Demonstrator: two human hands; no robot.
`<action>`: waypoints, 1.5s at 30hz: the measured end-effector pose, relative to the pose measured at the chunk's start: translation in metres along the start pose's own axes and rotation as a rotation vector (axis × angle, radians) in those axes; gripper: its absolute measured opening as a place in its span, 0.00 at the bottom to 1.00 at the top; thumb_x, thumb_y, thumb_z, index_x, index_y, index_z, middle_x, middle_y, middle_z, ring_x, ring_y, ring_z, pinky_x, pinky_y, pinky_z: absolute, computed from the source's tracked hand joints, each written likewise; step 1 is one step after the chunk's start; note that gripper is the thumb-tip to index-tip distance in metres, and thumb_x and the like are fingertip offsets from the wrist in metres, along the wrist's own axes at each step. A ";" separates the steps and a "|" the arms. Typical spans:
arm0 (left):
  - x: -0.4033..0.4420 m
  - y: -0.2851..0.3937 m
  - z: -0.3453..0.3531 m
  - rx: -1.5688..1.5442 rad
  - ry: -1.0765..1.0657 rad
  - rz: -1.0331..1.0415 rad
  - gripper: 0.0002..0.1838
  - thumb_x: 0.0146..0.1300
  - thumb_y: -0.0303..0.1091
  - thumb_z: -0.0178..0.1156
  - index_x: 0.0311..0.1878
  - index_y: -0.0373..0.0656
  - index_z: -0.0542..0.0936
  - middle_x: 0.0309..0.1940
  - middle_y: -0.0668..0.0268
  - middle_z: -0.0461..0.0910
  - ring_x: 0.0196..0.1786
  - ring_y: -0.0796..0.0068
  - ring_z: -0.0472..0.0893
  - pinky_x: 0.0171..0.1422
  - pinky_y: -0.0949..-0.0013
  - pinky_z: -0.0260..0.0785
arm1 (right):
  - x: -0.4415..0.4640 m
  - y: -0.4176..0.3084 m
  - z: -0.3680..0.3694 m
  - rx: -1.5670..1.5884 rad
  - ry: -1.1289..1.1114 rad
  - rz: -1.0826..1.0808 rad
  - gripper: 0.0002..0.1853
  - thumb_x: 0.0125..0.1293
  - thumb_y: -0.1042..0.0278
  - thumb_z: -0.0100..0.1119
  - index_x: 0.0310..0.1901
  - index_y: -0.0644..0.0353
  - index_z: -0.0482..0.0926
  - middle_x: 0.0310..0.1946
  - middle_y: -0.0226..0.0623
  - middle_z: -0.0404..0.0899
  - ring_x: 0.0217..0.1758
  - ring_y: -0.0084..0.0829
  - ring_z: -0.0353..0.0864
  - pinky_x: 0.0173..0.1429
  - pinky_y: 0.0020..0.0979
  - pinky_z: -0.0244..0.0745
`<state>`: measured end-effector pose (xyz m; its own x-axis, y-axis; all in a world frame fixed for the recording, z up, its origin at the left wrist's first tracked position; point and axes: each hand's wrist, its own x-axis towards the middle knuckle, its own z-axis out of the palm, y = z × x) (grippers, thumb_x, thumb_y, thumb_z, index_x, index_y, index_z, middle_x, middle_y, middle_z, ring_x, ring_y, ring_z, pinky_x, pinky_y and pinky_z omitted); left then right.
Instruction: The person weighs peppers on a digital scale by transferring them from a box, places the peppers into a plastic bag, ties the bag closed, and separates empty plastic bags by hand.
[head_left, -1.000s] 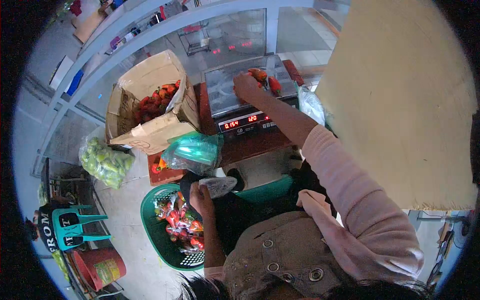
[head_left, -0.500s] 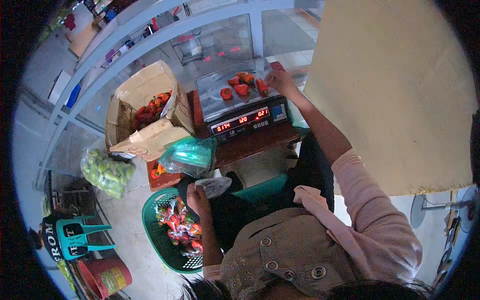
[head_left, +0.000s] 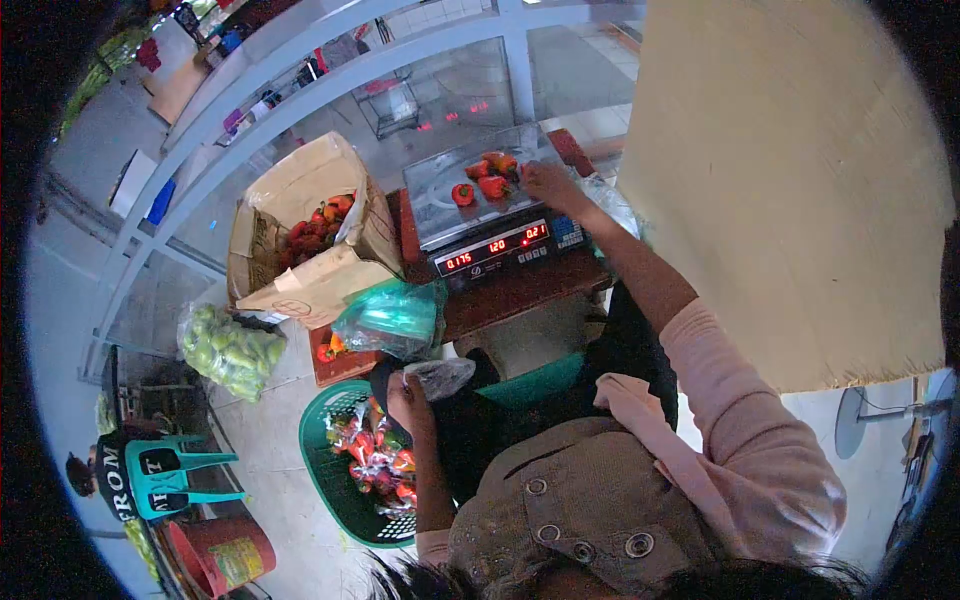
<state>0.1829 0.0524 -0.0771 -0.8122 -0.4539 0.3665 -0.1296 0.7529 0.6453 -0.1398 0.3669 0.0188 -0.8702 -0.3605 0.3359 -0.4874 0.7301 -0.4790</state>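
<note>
My right hand [head_left: 556, 190] is over the right side of the digital scale's clear-covered pan [head_left: 436, 208], its fingers closed round a red pepper that they mostly hide. Beside it on the pan lie several other red peppers [head_left: 492, 187]. Red digits on the scale display [head_left: 497, 246] read 0.175, 1.20 and 0.21. Low in front of me, my left hand [head_left: 408, 405] is closed on a clear plastic bag [head_left: 443, 378]. Just below that hand stands a green basket [head_left: 318, 440] with bagged red peppers [head_left: 372, 455] in it.
A cardboard box [head_left: 325, 290] of red peppers stands left of the scale. Green plastic bags [head_left: 392, 318] lie before it on the brown table [head_left: 490, 305]. A bag of green vegetables [head_left: 232, 350], a red bucket [head_left: 222, 552] and a person beside a teal chair [head_left: 165, 478] are left.
My right hand has closed in on the rightmost pepper, which it now mostly covers. The first display number went from 0.174 to 0.175. My left hand still holds the clear bag.
</note>
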 end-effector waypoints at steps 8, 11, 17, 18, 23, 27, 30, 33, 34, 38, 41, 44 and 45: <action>0.003 0.014 -0.004 0.000 0.022 -0.023 0.11 0.61 0.35 0.51 0.30 0.36 0.71 0.26 0.52 0.70 0.30 0.50 0.72 0.35 0.57 0.64 | 0.050 -0.024 0.092 -0.398 0.169 -0.431 0.17 0.49 0.64 0.62 0.40 0.60 0.75 0.36 0.45 0.78 0.45 0.43 0.78 0.49 0.39 0.72; 0.004 0.026 -0.008 0.014 0.069 0.002 0.11 0.61 0.35 0.52 0.29 0.37 0.71 0.25 0.53 0.70 0.30 0.51 0.72 0.35 0.58 0.64 | 0.063 -0.056 0.087 -0.326 -0.012 -0.256 0.16 0.49 0.65 0.62 0.39 0.63 0.77 0.36 0.43 0.79 0.45 0.40 0.79 0.49 0.39 0.73; 0.003 0.010 0.000 -0.036 0.037 -0.035 0.10 0.61 0.34 0.53 0.30 0.37 0.72 0.25 0.53 0.71 0.30 0.51 0.73 0.34 0.58 0.64 | 0.081 -0.066 0.110 -0.631 -0.033 -0.175 0.09 0.52 0.64 0.59 0.32 0.58 0.82 0.36 0.41 0.80 0.44 0.39 0.80 0.46 0.39 0.73; 0.003 0.008 0.000 -0.009 0.042 -0.023 0.10 0.61 0.34 0.53 0.30 0.37 0.72 0.26 0.53 0.71 0.30 0.50 0.73 0.34 0.58 0.64 | 0.081 -0.069 0.109 -0.630 -0.045 -0.184 0.09 0.52 0.63 0.60 0.33 0.58 0.82 0.37 0.41 0.79 0.44 0.39 0.79 0.46 0.39 0.73; 0.002 0.007 0.001 0.009 0.035 -0.039 0.10 0.61 0.35 0.53 0.30 0.37 0.73 0.25 0.52 0.72 0.30 0.50 0.74 0.33 0.57 0.65 | 0.071 -0.078 0.100 -0.516 -0.009 -0.178 0.13 0.54 0.62 0.59 0.39 0.59 0.79 0.36 0.40 0.77 0.45 0.38 0.77 0.47 0.38 0.71; 0.006 0.021 -0.004 0.001 0.041 0.000 0.10 0.61 0.35 0.53 0.30 0.37 0.73 0.25 0.52 0.72 0.30 0.49 0.74 0.34 0.56 0.65 | 0.069 -0.066 0.131 -0.352 0.047 -0.178 0.18 0.54 0.59 0.61 0.44 0.59 0.74 0.36 0.42 0.74 0.44 0.41 0.75 0.49 0.39 0.69; 0.008 0.018 -0.003 -0.024 0.076 0.036 0.10 0.61 0.35 0.52 0.29 0.37 0.72 0.25 0.52 0.71 0.30 0.49 0.74 0.34 0.55 0.64 | 0.056 -0.077 0.119 -0.351 0.166 -0.191 0.19 0.53 0.59 0.61 0.44 0.59 0.73 0.36 0.44 0.73 0.44 0.44 0.74 0.51 0.40 0.68; 0.007 0.023 -0.005 -0.045 0.036 -0.023 0.10 0.61 0.35 0.52 0.28 0.37 0.71 0.25 0.51 0.71 0.30 0.49 0.74 0.34 0.55 0.64 | 0.059 -0.064 0.132 -0.351 0.313 -0.223 0.20 0.51 0.57 0.63 0.43 0.59 0.73 0.36 0.45 0.73 0.44 0.45 0.73 0.51 0.42 0.67; 0.008 0.028 -0.008 -0.042 0.030 -0.032 0.10 0.61 0.35 0.52 0.28 0.37 0.71 0.25 0.51 0.71 0.30 0.48 0.74 0.35 0.54 0.64 | 0.061 -0.063 0.130 -0.342 0.328 -0.239 0.20 0.50 0.57 0.64 0.42 0.59 0.74 0.36 0.45 0.72 0.44 0.45 0.73 0.51 0.43 0.67; 0.005 0.015 -0.001 0.037 0.046 0.041 0.10 0.60 0.34 0.52 0.29 0.37 0.71 0.26 0.51 0.72 0.31 0.47 0.73 0.35 0.54 0.64 | 0.070 -0.063 0.102 -0.215 0.394 -0.216 0.21 0.48 0.54 0.66 0.40 0.58 0.76 0.34 0.44 0.75 0.43 0.45 0.75 0.47 0.43 0.70; 0.003 0.003 0.003 0.042 0.000 -0.029 0.11 0.60 0.35 0.53 0.29 0.36 0.71 0.27 0.50 0.71 0.32 0.46 0.73 0.35 0.54 0.64 | 0.095 -0.045 0.086 0.117 0.401 -0.131 0.22 0.48 0.52 0.67 0.39 0.59 0.76 0.33 0.43 0.78 0.40 0.42 0.78 0.44 0.40 0.72; 0.004 0.016 -0.003 0.032 -0.022 -0.050 0.10 0.61 0.35 0.52 0.30 0.36 0.71 0.27 0.49 0.71 0.33 0.46 0.73 0.36 0.55 0.64 | 0.094 -0.056 0.030 0.506 0.324 -0.057 0.25 0.50 0.48 0.67 0.40 0.61 0.75 0.32 0.40 0.79 0.35 0.39 0.79 0.41 0.37 0.73; 0.005 0.022 -0.006 0.015 -0.030 -0.063 0.10 0.61 0.34 0.52 0.30 0.36 0.71 0.28 0.49 0.72 0.33 0.46 0.73 0.36 0.55 0.65 | 0.096 -0.049 0.028 0.412 0.347 -0.008 0.25 0.51 0.48 0.67 0.41 0.61 0.75 0.32 0.40 0.79 0.33 0.38 0.79 0.40 0.36 0.73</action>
<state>0.1793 0.0639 -0.0569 -0.8188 -0.4866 0.3047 -0.1898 0.7302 0.6563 -0.2019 0.2801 0.0520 -0.8249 -0.1010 0.5562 -0.5431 0.4148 -0.7300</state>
